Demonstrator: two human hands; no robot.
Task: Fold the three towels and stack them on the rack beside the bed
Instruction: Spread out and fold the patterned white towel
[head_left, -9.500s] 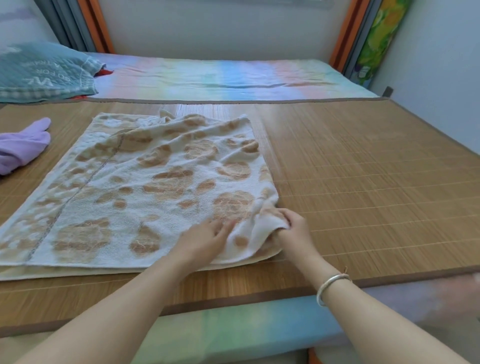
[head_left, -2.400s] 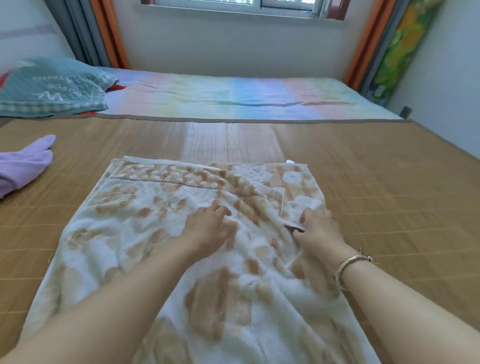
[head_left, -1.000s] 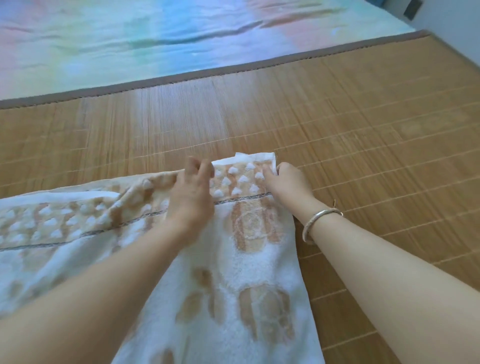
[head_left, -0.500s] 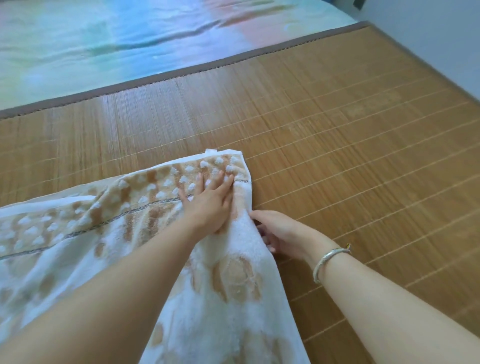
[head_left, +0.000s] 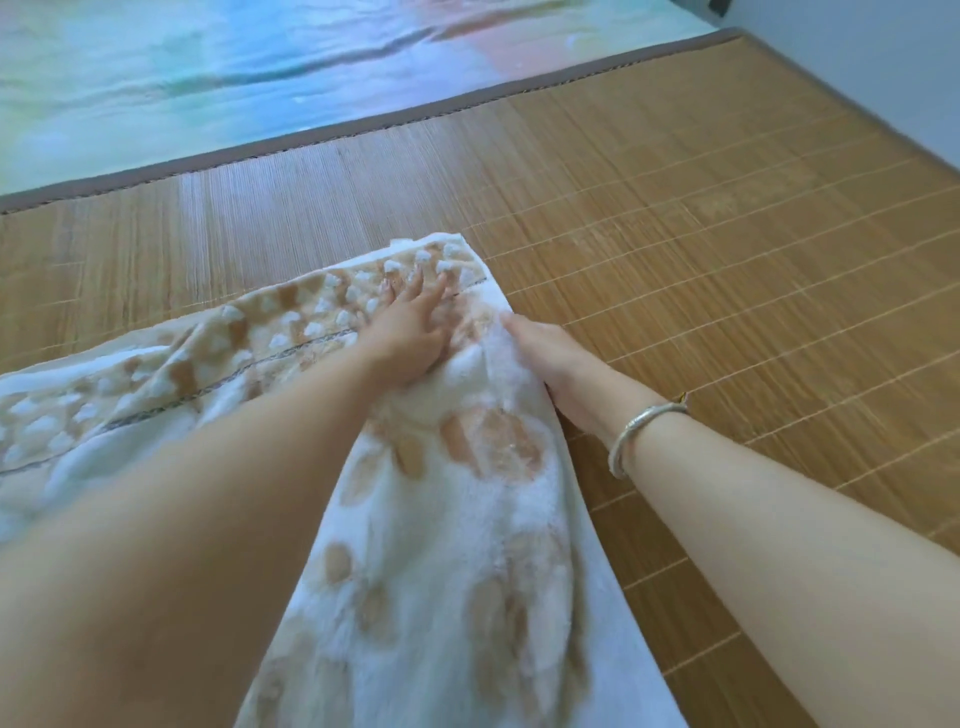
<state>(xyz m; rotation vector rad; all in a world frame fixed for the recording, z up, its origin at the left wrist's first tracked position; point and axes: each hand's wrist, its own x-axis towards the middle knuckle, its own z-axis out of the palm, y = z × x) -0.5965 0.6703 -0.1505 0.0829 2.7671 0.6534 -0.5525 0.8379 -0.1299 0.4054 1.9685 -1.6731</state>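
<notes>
A white towel with tan blotches (head_left: 441, 545) lies folded on the bamboo mat (head_left: 701, 234), running from the lower middle up to a far corner. My left hand (head_left: 410, 327) presses flat on the towel near that far corner, fingers straight. My right hand (head_left: 556, 358), with a silver bangle on the wrist, lies against the towel's right edge; its fingertips touch the fold, and the fingers look tucked under the edge. The rack and the other towels are out of view.
Beyond the mat's grey border lies a pastel rainbow sheet (head_left: 234, 62). A pale wall (head_left: 883, 67) runs along the right side. Bare mat stretches to the right of the towel.
My left hand stays pressed on the far corner. My right hand has slid a little up along the towel's right edge. The camera view has barely shifted.
</notes>
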